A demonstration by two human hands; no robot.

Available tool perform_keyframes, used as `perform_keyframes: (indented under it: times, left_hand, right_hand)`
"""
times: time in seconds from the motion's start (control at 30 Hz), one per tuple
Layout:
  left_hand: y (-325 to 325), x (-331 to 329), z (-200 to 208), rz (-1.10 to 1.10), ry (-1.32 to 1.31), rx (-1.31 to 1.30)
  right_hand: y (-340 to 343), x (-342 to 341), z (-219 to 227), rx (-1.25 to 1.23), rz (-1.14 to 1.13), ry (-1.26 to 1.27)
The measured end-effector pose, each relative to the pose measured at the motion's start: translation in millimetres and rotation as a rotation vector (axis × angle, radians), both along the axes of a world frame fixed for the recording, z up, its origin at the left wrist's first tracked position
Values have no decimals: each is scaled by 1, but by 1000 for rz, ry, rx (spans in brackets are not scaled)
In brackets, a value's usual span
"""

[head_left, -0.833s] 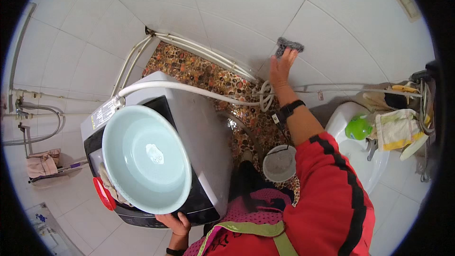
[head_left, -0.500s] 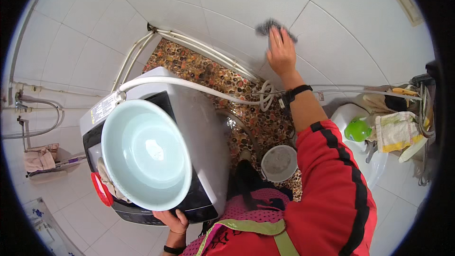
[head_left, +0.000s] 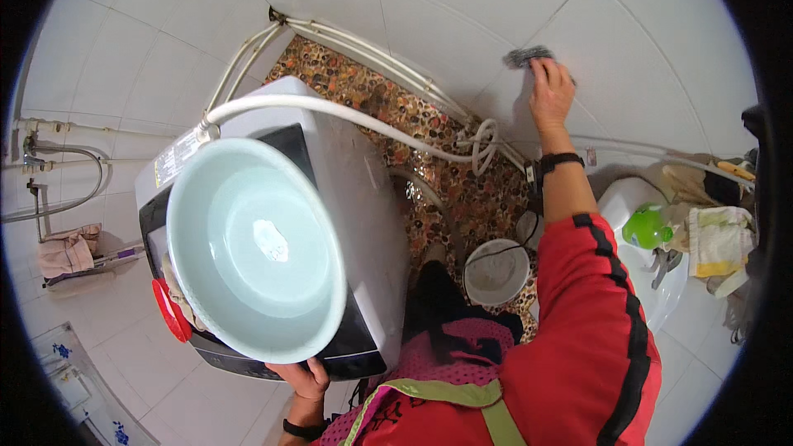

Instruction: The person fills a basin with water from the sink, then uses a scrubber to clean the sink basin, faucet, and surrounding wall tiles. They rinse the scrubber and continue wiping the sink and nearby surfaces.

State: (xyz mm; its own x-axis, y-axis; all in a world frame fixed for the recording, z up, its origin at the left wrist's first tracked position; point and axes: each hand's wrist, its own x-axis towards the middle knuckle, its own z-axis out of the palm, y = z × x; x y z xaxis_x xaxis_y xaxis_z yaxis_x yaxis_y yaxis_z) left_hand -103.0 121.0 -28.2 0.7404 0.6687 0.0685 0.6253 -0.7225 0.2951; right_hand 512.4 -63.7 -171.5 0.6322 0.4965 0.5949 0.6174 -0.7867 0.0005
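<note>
My right hand is stretched up to the tiled wall, its fingers closed on a dark grey scrubbing pad that lies against the tiles. Low on the left, my left hand rests at the near edge of the washing machine, just under the rim of a pale blue basin. Its thumb shows and its other fingers are partly hidden below the basin. The basin sits on top of the machine and holds clear water.
A white hose arches from the machine toward the wall pipes. On the pebble-patterned floor stands a white bucket. At right, a green bottle and a cloth lie around a white washbasin. A red-handled item lies beside the basin.
My right hand has moved the scrubbing pad to the right along the wall. The view has shifted slightly. My left hand stays by the basin's near edge.
</note>
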Motion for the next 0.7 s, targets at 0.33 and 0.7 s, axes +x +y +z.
perform_keyframes:
  times: [0.33, 0.7]
  left_hand:
    - [2, -2, -4, -61, -30, 103]
    - [7, 5, 1, -117, -107, 71]
  right_hand:
    - [8, -160, -91, 696, -93, 544]
    - [-89, -191, -132, 1765, -858, 620]
